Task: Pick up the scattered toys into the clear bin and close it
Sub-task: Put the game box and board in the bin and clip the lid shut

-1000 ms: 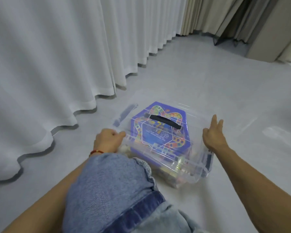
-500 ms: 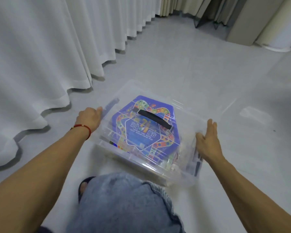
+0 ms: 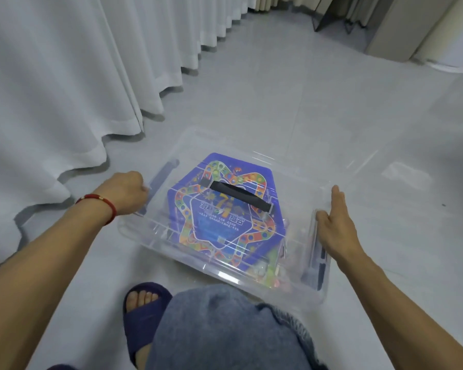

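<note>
The clear bin [image 3: 300,166] sits on the pale floor in front of me with its clear lid on top. Through the lid shows a blue hexagonal game box [image 3: 225,225] with a black handle, and small coloured toys lie under it near the front right corner. My left hand [image 3: 126,193], with a red bracelet at the wrist, is curled at the bin's left-side latch [image 3: 161,177]. My right hand [image 3: 337,222] lies with straight fingers against the bin's right edge, thumb by the right latch [image 3: 316,252].
White curtains [image 3: 64,89] hang along the left, close to the bin. My denim-clad knee [image 3: 225,329] and a foot in a dark blue slipper [image 3: 142,305] are just in front of the bin. Grey furniture [image 3: 401,25] stands far right at the back.
The view has tilted down and drawn nearer to the bin. My left hand moved from the bin's front left corner to its left-side latch. My right hand stays at the right edge.
</note>
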Action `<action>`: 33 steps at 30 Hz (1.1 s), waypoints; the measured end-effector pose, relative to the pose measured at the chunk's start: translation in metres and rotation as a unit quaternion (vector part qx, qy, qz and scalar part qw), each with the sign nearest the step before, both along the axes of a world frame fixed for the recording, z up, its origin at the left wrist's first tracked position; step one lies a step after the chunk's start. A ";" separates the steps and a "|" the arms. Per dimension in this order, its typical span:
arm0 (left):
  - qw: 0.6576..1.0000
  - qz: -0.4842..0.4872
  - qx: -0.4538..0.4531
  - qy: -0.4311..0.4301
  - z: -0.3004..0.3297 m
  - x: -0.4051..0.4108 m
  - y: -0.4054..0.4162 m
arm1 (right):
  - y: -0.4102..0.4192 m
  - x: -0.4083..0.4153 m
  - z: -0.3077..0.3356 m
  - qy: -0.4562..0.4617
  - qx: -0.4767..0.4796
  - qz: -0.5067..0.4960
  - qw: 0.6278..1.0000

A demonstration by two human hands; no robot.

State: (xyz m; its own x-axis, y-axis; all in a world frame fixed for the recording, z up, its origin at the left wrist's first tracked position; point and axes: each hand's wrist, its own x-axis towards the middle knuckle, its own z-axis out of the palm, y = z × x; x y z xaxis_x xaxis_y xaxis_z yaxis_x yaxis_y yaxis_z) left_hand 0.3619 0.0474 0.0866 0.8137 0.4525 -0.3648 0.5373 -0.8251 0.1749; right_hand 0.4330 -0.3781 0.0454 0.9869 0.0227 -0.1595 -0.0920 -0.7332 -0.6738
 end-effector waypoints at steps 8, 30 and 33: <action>0.999 0.039 -0.011 0.024 0.005 -0.021 -0.007 | 0.008 -0.016 -0.004 -0.014 0.012 0.014 1.000; 0.970 0.147 -0.053 -0.186 -0.059 -0.081 -0.043 | 0.012 -0.014 0.027 0.091 -0.073 -0.147 0.982; 0.962 0.192 -0.053 -0.186 -0.060 -0.084 -0.047 | 0.009 -0.018 0.023 0.103 -0.067 -0.085 0.989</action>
